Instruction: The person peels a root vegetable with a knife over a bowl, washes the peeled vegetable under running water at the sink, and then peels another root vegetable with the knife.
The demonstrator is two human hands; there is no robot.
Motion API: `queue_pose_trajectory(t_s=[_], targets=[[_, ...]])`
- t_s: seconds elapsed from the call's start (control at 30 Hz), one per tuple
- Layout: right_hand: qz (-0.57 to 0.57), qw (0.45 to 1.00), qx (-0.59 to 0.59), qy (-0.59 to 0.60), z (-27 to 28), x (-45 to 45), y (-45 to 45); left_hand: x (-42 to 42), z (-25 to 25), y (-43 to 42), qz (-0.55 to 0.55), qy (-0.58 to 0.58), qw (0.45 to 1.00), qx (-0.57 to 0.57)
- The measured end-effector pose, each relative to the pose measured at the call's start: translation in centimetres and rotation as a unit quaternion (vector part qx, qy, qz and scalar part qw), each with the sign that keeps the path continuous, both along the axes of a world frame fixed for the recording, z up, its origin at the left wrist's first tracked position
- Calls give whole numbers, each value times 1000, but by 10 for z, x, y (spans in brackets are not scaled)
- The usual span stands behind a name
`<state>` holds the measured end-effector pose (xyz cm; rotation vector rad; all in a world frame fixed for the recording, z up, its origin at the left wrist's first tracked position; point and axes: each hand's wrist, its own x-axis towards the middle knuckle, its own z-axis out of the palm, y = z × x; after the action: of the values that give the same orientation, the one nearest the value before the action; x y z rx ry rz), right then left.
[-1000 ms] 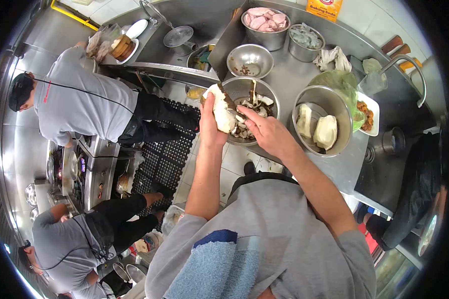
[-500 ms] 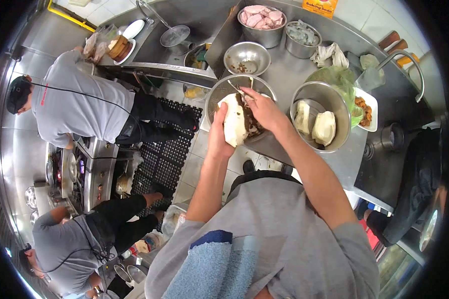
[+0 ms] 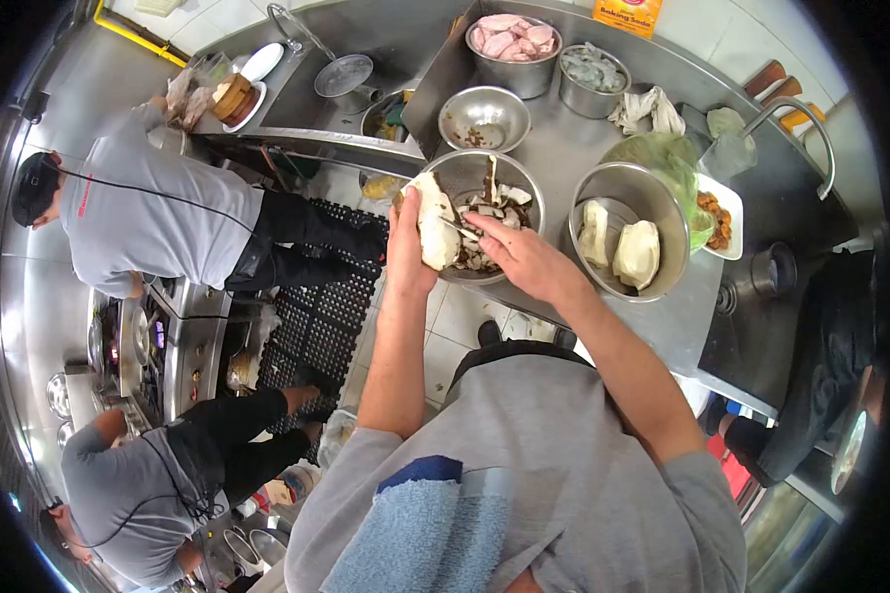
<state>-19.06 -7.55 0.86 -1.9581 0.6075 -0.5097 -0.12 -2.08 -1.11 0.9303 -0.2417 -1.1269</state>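
Observation:
My left hand (image 3: 406, 249) is wrapped round a large, mostly peeled white root vegetable (image 3: 431, 212), held over the left side of a metal bowl (image 3: 540, 203). Brown-and-white peelings (image 3: 504, 214) fill much of that bowl. In my right hand (image 3: 526, 261) is a knife (image 3: 455, 226), its blade lying against the lower part of the root; the fingers hide its handle. To the right stands a deep metal pot (image 3: 588, 178) with two peeled white pieces (image 3: 637, 254) in it.
Behind are a shallow metal bowl (image 3: 485, 114), a pot of pink raw meat (image 3: 514, 42) and a pot of greyish pieces (image 3: 595, 67). A green plastic bag (image 3: 653, 153) and white tray (image 3: 730, 240) sit right. Two co-workers (image 3: 158, 203) stand left.
The root has shifted left and turned in my left hand. My right hand and knife have come down along it, and more peelings show in the bowl, including a long pale strip.

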Motion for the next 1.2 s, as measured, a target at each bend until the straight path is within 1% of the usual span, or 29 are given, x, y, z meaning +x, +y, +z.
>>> queue_pose_trajectory(t_s=[0.1,0.2,0.33,0.4,0.47,0.5,0.53,0.57,0.6,0.7,0.77,0.8,0.93,1.1,1.2], targets=[[-36,998,-37,30,8,4,3,-1,-2,0,-13,19,1000,6],[-68,994,-87,-4,2,11,7,-1,-8,2,-26,35,999,7],[-74,990,-90,79,11,18,4,2,-15,5,-29,55,998,8],[-87,984,-96,124,15,24,1,-5,-12,10,-63,55,996,6],[-118,989,-73,58,-6,28,-22,-17,-13,15,-86,61,994,16],[-131,989,-60,24,-26,32,-37,-24,-9,17,-73,48,996,24],[-135,989,-62,15,-59,36,-51,-25,-4,16,-82,49,995,19],[-133,990,35,42,-48,32,-47,-26,-3,15,-92,53,994,13],[-129,981,128,67,-21,24,-40,-25,-2,13,-84,52,995,10],[-82,974,195,86,8,12,-25,-15,0,11,-61,44,997,4],[-49,996,74,-8,-16,8,-15,-8,1,11,-60,40,997,4],[-60,998,6,-23,-17,8,-9,-9,11,12,-88,39,995,-16],[-48,998,40,18,2,5,-4,-5,10,10,-104,67,992,-22],[-30,999,33,21,5,4,-7,-3,6,10,-111,71,991,-18],[-45,999,19,15,0,7,-4,-3,7,11,-91,56,994,12]])
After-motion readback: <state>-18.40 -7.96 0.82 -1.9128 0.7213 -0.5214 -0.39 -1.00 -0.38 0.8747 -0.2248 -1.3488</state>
